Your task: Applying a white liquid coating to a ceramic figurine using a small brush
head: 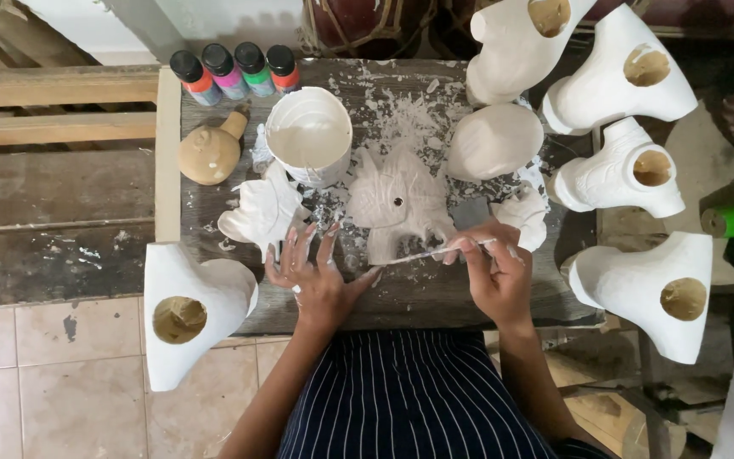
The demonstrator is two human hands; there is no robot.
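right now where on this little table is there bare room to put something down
Bare wood lies along the near edge of the table, between the left hand and right hand. The back half is crowded: paint bottles, white cup, flat fish casts, plaster crumbs.

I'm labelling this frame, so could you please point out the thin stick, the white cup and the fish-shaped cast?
thin stick [435,252], head view, mid-shaft.
white cup [308,136], head view, inside.
fish-shaped cast [401,212], head view, body.

Left hand [316,276] flat, palm down, fingers spread forward. Right hand [494,268] curled, fingertips pinched, wrist bent inward. Both forearms extended forward.
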